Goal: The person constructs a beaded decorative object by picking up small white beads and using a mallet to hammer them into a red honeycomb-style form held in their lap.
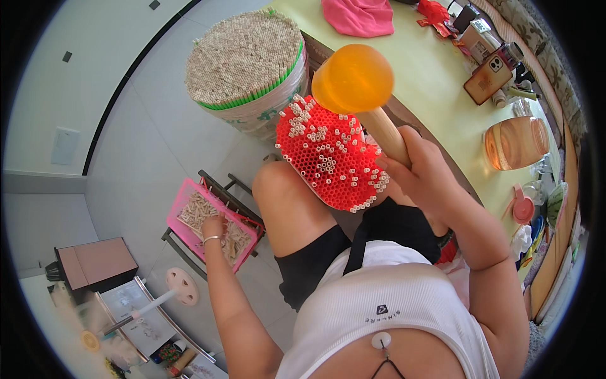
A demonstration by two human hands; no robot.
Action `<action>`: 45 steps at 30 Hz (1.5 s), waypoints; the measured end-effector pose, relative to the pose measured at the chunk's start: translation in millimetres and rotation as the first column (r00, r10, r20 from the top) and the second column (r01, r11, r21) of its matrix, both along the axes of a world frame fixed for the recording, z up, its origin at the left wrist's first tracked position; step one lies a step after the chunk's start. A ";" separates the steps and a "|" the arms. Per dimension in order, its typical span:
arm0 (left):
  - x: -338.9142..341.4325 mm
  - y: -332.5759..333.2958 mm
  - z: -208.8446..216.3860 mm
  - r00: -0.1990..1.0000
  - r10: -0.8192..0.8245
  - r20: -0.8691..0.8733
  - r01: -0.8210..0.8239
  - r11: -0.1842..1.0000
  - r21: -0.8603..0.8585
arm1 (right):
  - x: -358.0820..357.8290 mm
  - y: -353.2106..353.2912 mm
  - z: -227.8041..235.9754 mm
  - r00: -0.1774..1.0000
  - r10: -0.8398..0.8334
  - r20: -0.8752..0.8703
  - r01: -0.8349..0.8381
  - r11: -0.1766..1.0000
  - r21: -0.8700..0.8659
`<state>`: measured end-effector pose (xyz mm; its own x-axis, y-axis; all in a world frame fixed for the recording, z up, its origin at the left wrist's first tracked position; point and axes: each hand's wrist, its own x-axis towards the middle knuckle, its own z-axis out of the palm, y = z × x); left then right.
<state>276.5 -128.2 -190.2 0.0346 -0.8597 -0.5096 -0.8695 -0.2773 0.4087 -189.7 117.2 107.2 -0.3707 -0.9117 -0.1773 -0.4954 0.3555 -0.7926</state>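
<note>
My right hand [420, 167] is wrapped round the wooden handle of a mallet [355, 79] with a see-through orange head. The mallet head is raised over the far edge of a bundle of red tubes [325, 180] by my thighs. Short pale tubes stick up from some of the red openings, in clusters and along the rim. To the left, my left hand [214, 227] reaches into a pink basket [184, 194] among many loose short pale tubes [197, 210]. Its fingertips are hidden in the pile, so what they hold cannot be made out.
A large wrapped bundle of pale tubes [246, 60] with green edges stands beyond my knees. A dark-framed stool [238, 183] carries the basket. On the yellow-green table [435, 88] are a pink cloth [358, 16], a phone [489, 77] and a jar of amber liquid [516, 144].
</note>
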 end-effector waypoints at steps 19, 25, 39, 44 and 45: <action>-24.6 39.7 -45.6 0.978 -0.029 0.209 0.090 0.952 -0.292 | 6.2 24.6 -61.7 0.916 -0.186 0.354 0.122 0.973 0.197; -33.5 48.5 -46.7 0.993 0.102 0.050 -0.074 0.915 -0.396 | 1.7 22.3 -61.7 0.929 -0.162 0.333 0.095 0.973 0.210; 19.0 23.0 -18.6 0.939 0.182 -0.291 -0.277 0.902 -0.332 | -3.4 25.5 -59.2 0.926 -0.128 0.354 0.065 0.981 0.184; -137.6 37.0 144.9 0.576 0.081 -0.813 -0.244 0.967 -0.077 | -7.8 28.6 -64.5 0.934 -0.119 0.338 0.064 0.983 0.171; -163.0 46.5 168.4 0.547 -0.015 -0.837 -0.153 0.981 -0.118 | -7.1 27.9 -64.1 0.934 -0.111 0.339 0.059 0.986 0.158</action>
